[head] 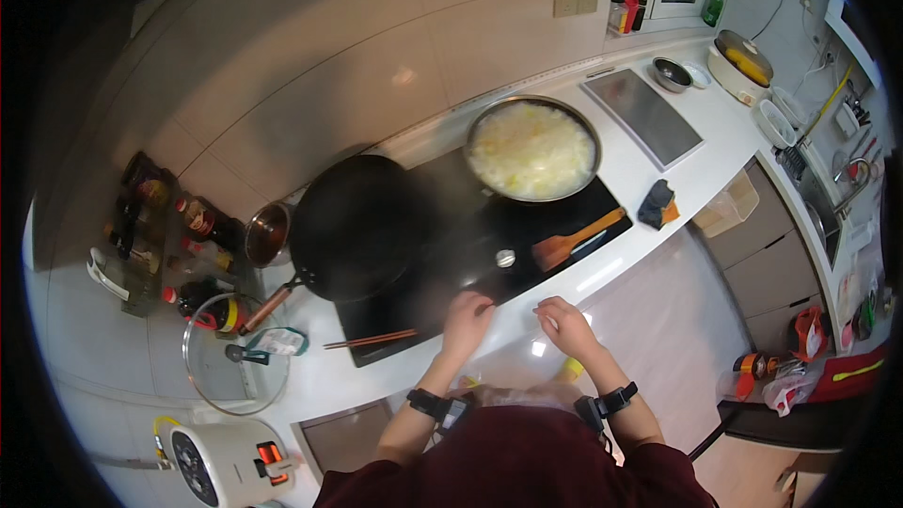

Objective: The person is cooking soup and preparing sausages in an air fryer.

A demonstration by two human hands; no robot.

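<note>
My left hand (469, 321) hovers over the front edge of a black glass cooktop (458, 261), fingers loosely curled and nothing seen in them. Just right of it is my right hand (566, 328), bent at the fingers and also without an object. Wooden chopsticks (370, 339) lie on the cooktop left of my left hand. Beyond my hands are a round control knob (505, 258) and a wooden spatula (575, 238). A black wok (360, 226) sits on the left burner area. At the back right, a wide pan (534, 149) is full of pale, steaming food.
The wok's wooden handle (267, 309) points toward a glass lid (236, 374) at left. Sauce bottles (211, 222) and a steel pot (269, 234) crowd that corner. A dark cloth (657, 203) and a grey metal panel (643, 116) lie on the right counter. Steam blurs the middle.
</note>
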